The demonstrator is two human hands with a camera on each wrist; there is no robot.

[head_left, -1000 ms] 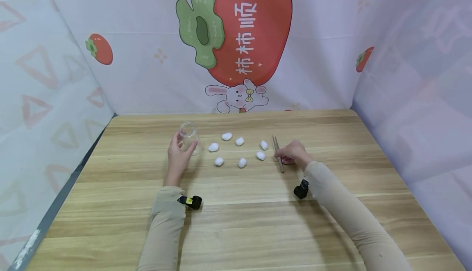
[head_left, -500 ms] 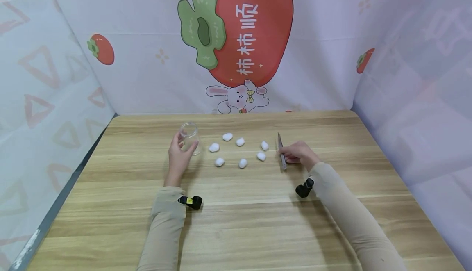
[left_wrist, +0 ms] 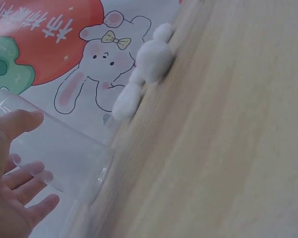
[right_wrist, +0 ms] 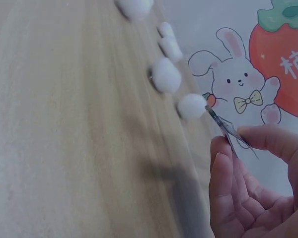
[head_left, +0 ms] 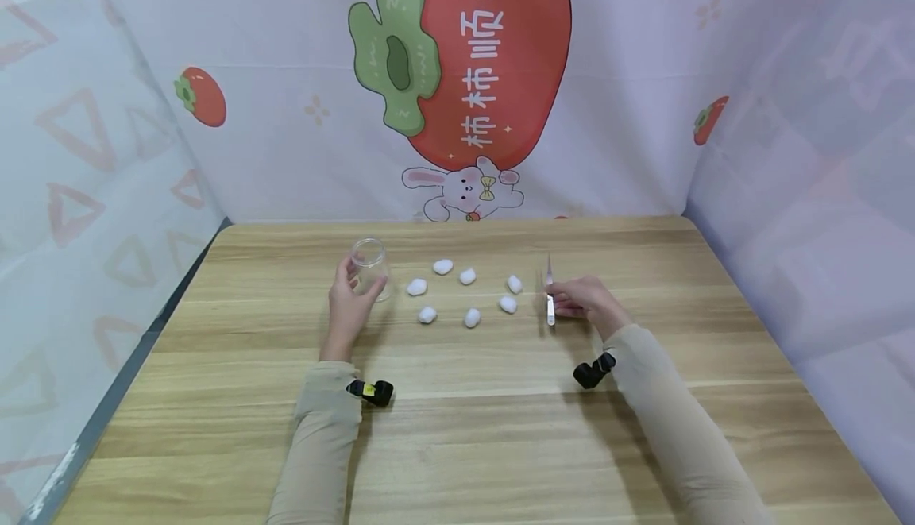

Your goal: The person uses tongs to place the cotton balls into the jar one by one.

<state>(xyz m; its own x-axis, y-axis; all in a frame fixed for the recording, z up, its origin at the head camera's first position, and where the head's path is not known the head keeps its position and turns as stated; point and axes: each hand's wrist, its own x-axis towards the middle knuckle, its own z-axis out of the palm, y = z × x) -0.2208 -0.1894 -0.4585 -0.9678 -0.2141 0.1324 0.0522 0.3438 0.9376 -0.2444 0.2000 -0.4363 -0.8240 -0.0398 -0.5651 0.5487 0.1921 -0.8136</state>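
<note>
My left hand (head_left: pixel 349 304) holds a clear jar (head_left: pixel 370 264) by its side, thumb on one side and fingers on the other. The jar stands upright on the table with its mouth facing up. Between thumb and fingers, my right hand (head_left: pixel 588 298) pinches a pair of metal tweezers (head_left: pixel 550 314). They point toward the back of the table, and their shadow falls to their left. In the right wrist view the tweezers (right_wrist: pixel 219 119) show just under the thumb tip. Several white cotton balls (head_left: pixel 468 276) lie in a loose ring between the hands.
The wooden table (head_left: pixel 457 430) ends at a printed cloth backdrop (head_left: pixel 286 144) with a persimmon and a rabbit. Cloth walls also rise at left and right. A small black camera is strapped to each wrist.
My right hand has lifted the tweezers off the table, moved slightly right and turned them to point straight back. The left hand and the jar have stayed in place.
</note>
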